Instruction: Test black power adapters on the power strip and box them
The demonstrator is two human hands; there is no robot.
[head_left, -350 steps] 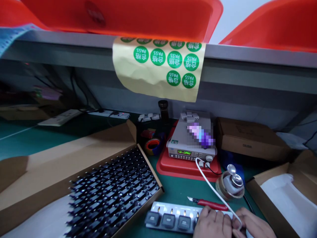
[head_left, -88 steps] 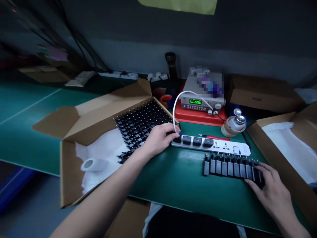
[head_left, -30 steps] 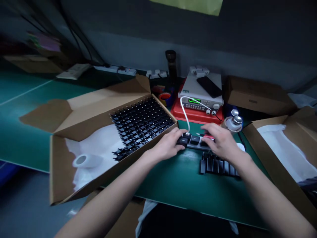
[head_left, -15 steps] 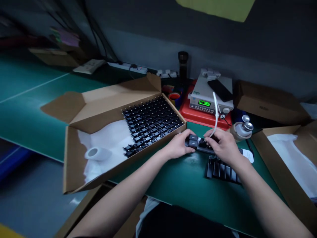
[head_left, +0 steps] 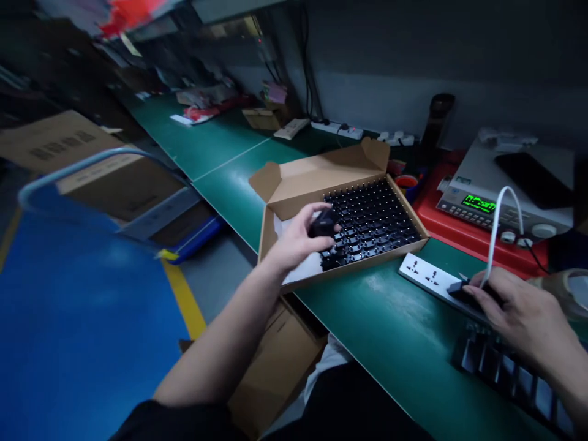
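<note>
While the left grip (head_left: 296, 248) clamps an adapter (head_left: 324, 224) over the carton (head_left: 331, 162) of packed adapters (head_left: 372, 226), the right grip (head_left: 519, 309) is closed on a second adapter (head_left: 468, 291) at the white power strip (head_left: 425, 275); more adapters (head_left: 505, 380) sit in a row beside it, within reach, on the green surface (head_left: 367, 300).

Left hand (head_left: 301, 239) raised, fingers curled, palm turned inward, wrist slightly bent. Left forearm (head_left: 220, 349) bare, stretched diagonally up from bottom of view; dark sleeve (head_left: 179, 422) at lower end. Right hand (head_left: 519, 312) low near right edge, back upward, fingers together and pointing down-left. Right forearm (head_left: 572, 380) bare, partly cut off by frame edge. Hands well apart, both arms extended forward.
</note>
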